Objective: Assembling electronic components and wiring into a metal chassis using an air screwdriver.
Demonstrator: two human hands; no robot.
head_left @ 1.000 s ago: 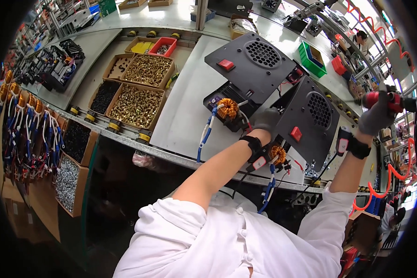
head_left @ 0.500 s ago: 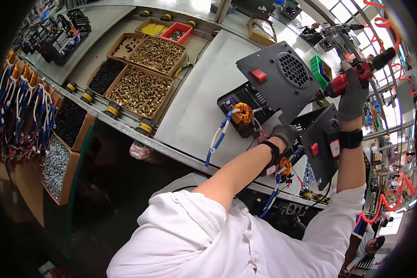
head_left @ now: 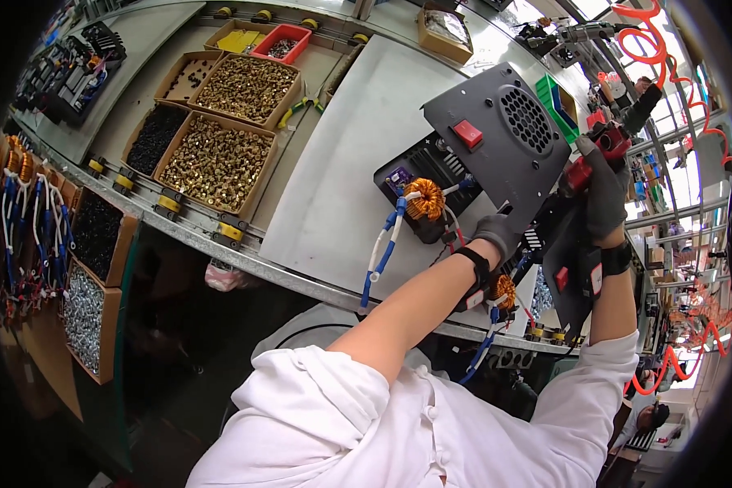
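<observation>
My gloved right hand (head_left: 605,195) is wrapped round a red and black power screwdriver (head_left: 579,174), its front end close to the right edge of a dark grey metal panel (head_left: 496,142). That panel has a red rocker switch (head_left: 468,134) and a round honeycomb vent. At its lower edge, my gloved left hand (head_left: 498,234) is closed on the panel; some fingertips are hidden. Below the panel lies a black chassis with a copper-wound coil (head_left: 424,200) and blue and white leads. Beside my right wrist stands a second panel (head_left: 573,272), with another coil (head_left: 503,291) nearby.
Cardboard boxes of brass-coloured fasteners (head_left: 215,163) and black screws (head_left: 150,138) stand left of the white work surface (head_left: 333,179). A red tray (head_left: 283,42) and yellow-handled pliers (head_left: 301,110) are near them. Coils with leads (head_left: 24,175) hang far left. A green bin (head_left: 556,106) sits behind the panel.
My right hand has brought the screwdriver lower and slightly left, nearer the panel's edge. My left hand stays at the panel's lower edge. The view has shifted a little.
</observation>
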